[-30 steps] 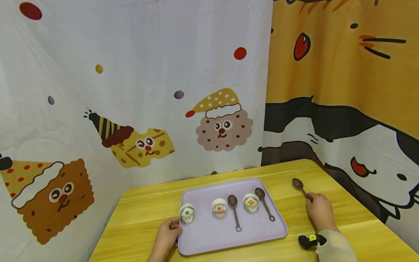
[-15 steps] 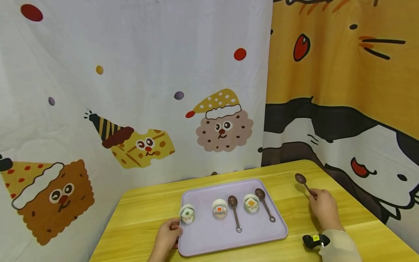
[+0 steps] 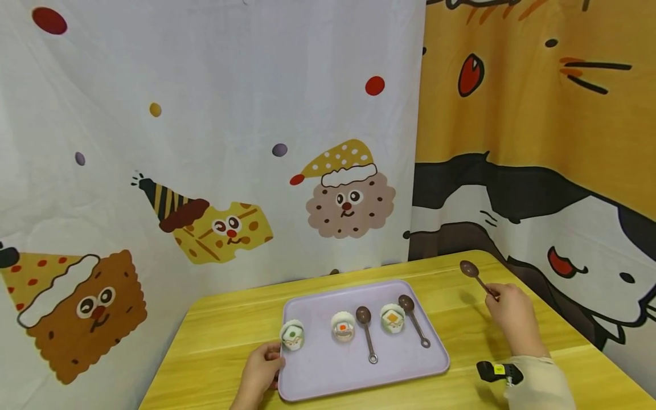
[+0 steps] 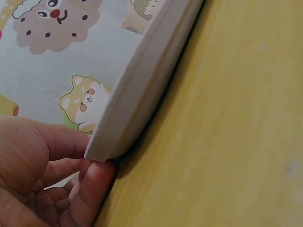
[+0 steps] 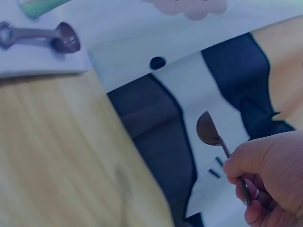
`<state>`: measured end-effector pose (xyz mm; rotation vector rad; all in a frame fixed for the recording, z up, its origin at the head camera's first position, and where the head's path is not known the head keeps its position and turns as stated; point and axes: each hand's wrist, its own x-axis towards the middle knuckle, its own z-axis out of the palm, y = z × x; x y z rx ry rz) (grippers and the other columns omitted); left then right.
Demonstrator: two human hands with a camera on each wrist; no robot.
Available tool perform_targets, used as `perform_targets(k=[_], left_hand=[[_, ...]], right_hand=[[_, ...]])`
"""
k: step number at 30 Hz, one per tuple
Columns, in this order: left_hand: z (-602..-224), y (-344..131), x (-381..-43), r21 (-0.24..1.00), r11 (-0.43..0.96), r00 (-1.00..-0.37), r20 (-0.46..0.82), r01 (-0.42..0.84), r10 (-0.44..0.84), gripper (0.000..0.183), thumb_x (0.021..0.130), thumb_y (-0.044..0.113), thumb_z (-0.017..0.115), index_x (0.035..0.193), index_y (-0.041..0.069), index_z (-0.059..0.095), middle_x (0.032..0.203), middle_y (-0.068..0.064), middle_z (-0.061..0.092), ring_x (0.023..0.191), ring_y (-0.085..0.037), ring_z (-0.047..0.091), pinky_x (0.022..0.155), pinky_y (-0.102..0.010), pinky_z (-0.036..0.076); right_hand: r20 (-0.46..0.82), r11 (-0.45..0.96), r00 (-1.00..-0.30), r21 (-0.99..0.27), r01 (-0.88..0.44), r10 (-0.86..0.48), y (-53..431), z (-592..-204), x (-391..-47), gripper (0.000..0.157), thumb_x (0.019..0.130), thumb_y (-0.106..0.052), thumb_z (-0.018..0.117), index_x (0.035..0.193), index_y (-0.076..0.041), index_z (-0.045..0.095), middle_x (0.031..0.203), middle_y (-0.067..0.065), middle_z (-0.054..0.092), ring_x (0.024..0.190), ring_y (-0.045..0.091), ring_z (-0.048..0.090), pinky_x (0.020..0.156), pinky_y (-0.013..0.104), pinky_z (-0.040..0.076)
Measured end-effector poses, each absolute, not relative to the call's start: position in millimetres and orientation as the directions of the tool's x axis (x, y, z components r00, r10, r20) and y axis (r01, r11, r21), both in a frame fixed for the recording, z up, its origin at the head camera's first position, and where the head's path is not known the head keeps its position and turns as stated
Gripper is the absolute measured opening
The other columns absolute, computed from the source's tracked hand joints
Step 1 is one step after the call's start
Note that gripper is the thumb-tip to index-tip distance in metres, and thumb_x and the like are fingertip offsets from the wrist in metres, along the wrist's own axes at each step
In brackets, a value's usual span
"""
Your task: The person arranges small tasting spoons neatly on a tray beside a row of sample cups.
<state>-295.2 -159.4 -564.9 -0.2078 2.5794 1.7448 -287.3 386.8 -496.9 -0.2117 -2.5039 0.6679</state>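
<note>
My right hand (image 3: 512,312) pinches the handle of a brown spoon (image 3: 468,269), held up over the right part of the table with its bowl pointing away. In the right wrist view, thumb and fingers close round the spoon's handle (image 5: 244,189). My left hand (image 3: 259,367) grips the left edge of a lilac tray (image 3: 333,380); in the left wrist view the thumb lies on one side of the tray's rim (image 4: 137,90), fingers on the other. On the tray lie a middle brown spoon (image 3: 366,327) and a right-hand brown spoon (image 3: 413,316).
Three small pale decorated pieces sit on the tray: one with a green dot (image 3: 293,335), one with an orange-red square (image 3: 343,327), one with an orange diamond (image 3: 393,318). The yellow wooden table (image 3: 225,310) meets a cartoon-printed curtain (image 3: 215,142) at its back and right.
My right hand lifts the spoon up off the table and moves slightly right; its shadow now falls apart from it. The left hand and the tray stay put.
</note>
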Motion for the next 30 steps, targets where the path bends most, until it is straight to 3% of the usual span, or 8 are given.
perform_targets(k=[7, 20, 30], left_hand=[[-565, -160, -294, 0.922, 0.364, -0.989, -0.106, -0.135, -0.099, 0.04, 0.085, 0.0, 0.066, 0.124, -0.008, 0.062, 0.096, -0.012, 0.061, 0.068, -0.02, 0.062, 0.048, -0.036, 0.057], [-564, -160, -293, 0.926, 0.357, -0.991, -0.094, -0.12, -0.09, 0.039, 0.085, 0.0, 0.066, 0.124, -0.007, 0.062, 0.096, -0.012, 0.062, 0.067, -0.019, 0.061, 0.047, -0.036, 0.056], [-562, -159, -293, 0.928, 0.356, -0.992, -0.086, -0.112, -0.088, 0.04, 0.085, 0.0, 0.065, 0.124, -0.008, 0.061, 0.097, -0.013, 0.062, 0.066, -0.019, 0.062, 0.048, -0.037, 0.057]], right_hand=[[0.44, 0.873, -0.855, -0.486, 0.031, 0.275, 378, -476, -278, 0.024, 0.087, 0.002, 0.065, 0.107, 0.014, 0.068, 0.091, 0.028, 0.064, 0.08, 0.042, 0.06, 0.073, 0.061, 0.051], [0.424, 0.869, -0.856, -0.491, 0.058, 0.296, 371, -462, -270, 0.02, 0.084, 0.002, 0.068, 0.101, 0.013, 0.07, 0.087, 0.025, 0.065, 0.073, 0.036, 0.06, 0.065, 0.054, 0.054], [0.365, 0.866, -0.895, -0.498, 0.046, 0.258, 365, -457, -274, 0.021, 0.086, 0.0, 0.066, 0.102, 0.013, 0.07, 0.09, 0.026, 0.068, 0.077, 0.037, 0.062, 0.069, 0.055, 0.054]])
